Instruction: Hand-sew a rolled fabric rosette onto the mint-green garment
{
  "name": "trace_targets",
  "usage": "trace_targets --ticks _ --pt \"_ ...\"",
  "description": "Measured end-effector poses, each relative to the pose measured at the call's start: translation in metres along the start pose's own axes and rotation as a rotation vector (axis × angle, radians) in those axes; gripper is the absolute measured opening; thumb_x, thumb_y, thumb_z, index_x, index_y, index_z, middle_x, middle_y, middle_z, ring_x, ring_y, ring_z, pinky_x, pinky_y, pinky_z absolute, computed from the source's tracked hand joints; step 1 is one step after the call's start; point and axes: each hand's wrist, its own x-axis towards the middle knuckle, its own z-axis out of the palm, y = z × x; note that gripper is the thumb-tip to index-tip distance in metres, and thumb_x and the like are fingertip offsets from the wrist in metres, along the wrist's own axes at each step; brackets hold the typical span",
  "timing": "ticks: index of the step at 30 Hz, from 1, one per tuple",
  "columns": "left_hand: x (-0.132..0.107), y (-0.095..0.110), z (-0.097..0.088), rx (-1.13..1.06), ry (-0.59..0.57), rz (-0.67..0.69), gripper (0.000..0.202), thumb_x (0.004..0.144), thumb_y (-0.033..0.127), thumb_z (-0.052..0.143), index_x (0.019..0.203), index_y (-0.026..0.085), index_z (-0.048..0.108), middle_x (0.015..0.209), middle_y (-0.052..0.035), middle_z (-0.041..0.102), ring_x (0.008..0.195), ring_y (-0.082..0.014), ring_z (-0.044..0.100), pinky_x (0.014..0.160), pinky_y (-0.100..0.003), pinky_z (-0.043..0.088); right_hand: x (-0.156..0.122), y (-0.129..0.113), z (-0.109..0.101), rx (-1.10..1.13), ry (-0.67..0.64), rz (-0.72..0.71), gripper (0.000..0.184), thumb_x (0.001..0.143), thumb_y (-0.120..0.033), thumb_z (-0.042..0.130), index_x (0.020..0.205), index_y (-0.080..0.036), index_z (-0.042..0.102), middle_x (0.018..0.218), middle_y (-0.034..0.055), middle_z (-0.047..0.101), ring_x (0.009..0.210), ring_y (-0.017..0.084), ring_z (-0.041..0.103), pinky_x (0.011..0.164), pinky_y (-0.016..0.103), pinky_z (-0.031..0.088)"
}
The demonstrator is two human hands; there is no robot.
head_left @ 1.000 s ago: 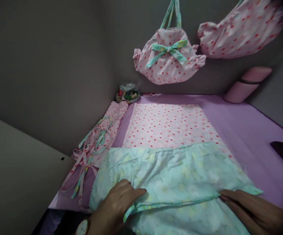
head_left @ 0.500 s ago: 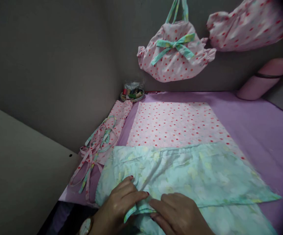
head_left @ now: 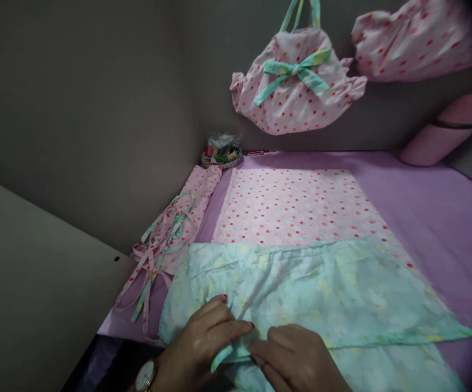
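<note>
A mint-green floral cloth lies folded over the near part of a pink dotted cloth on a purple-covered table. My left hand, with a watch on the wrist, pinches the folded hem of the green cloth near its left end. My right hand lies right beside it, fingertips pressed on the same hem. Both hands meet at the fold's near edge.
A bundle of pink and green fabric strips lies along the table's left side. A small dish of thread spools sits in the back corner. A pink dotted bag with a green bow hangs on the wall, beside a pink roll.
My right hand has slid left along the hem from the right end to meet my left hand. The camera view has shifted slightly left.
</note>
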Motion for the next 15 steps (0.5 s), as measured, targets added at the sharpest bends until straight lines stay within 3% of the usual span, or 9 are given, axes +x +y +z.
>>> trace_targets --ticks 3,7,11,15 --pt "-0.001 0.0 0.001 -0.02 -0.019 -0.008 0.021 0.088 0.024 0.047 0.104 0.016 0.058 0.073 -0.0052 0.056 0.072 -0.0174 0.052 0.079 -0.036 0.044 0.0 0.0 0.0 -0.027 0.038 -0.04 0.04 0.094 -0.018 0.033 0.071 -0.02 0.065 0.046 -0.0013 0.05 0.041 0.013 0.045 0.042 0.027 0.028" --pt "-0.001 -0.001 0.004 -0.047 -0.003 0.013 0.022 0.091 0.028 0.043 0.097 0.019 0.062 0.066 -0.0034 0.053 0.066 -0.0157 0.048 0.061 -0.028 0.037 -0.006 0.003 -0.003 -0.058 0.067 -0.059 0.036 0.093 -0.018 0.036 0.071 -0.02 0.065 0.044 -0.0025 0.049 0.039 0.012 0.044 0.041 0.026 0.028" --pt "-0.001 -0.003 0.004 -0.067 0.023 0.043 0.022 0.089 0.033 0.047 0.1 0.019 0.06 0.067 -0.0026 0.052 0.065 -0.0151 0.047 0.06 -0.027 0.034 -0.017 0.008 -0.009 -0.142 0.097 -0.075 0.026 0.093 -0.022 0.042 0.079 -0.018 0.063 0.048 -0.002 0.054 0.04 0.012 0.047 0.042 0.026 0.03" --pt "0.001 -0.001 -0.001 -0.029 -0.009 0.042 0.018 0.089 0.029 0.048 0.094 0.017 0.06 0.067 -0.0028 0.054 0.065 -0.0147 0.049 0.06 -0.026 0.036 -0.024 0.009 -0.011 -0.224 0.113 -0.059 0.025 0.092 -0.016 0.041 0.081 -0.017 0.063 0.046 -0.0022 0.053 0.039 0.013 0.046 0.043 0.027 0.028"
